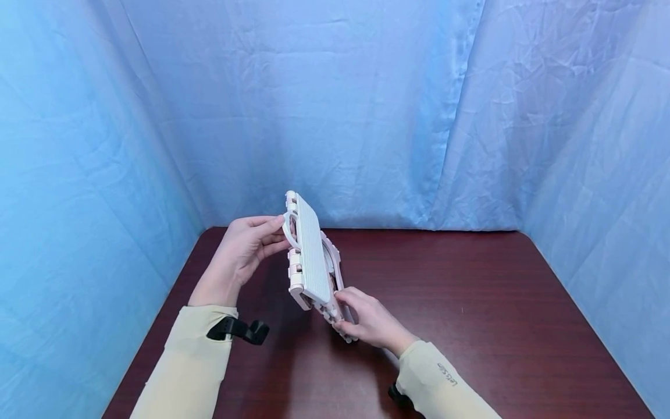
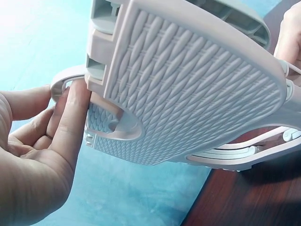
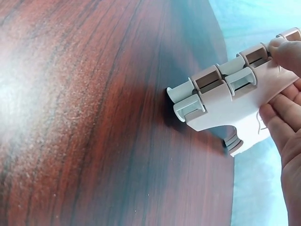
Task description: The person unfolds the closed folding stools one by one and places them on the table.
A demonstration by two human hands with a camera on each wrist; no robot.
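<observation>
A pale pink and white plastic folding stool (image 1: 310,247) is held tilted on its side above the table, with its hinged parts partly folded. A woven pattern covers its top panel (image 2: 188,80) in the left wrist view. My left hand (image 1: 242,253) pinches the small carrying handle (image 2: 70,74) at the panel's edge, thumb on one side and fingers on the other. Low on the right, my right hand (image 1: 373,319) grips a leg panel (image 3: 217,106) near its row of hinge knuckles. That leg panel's lower corner is close to the tabletop; whether they touch I cannot tell.
The dark red-brown wooden table (image 1: 471,291) has rounded far corners. Light blue curtains (image 1: 340,116) hang behind it and along both sides. A black strap with a camera mount (image 1: 238,330) sits on the left sleeve.
</observation>
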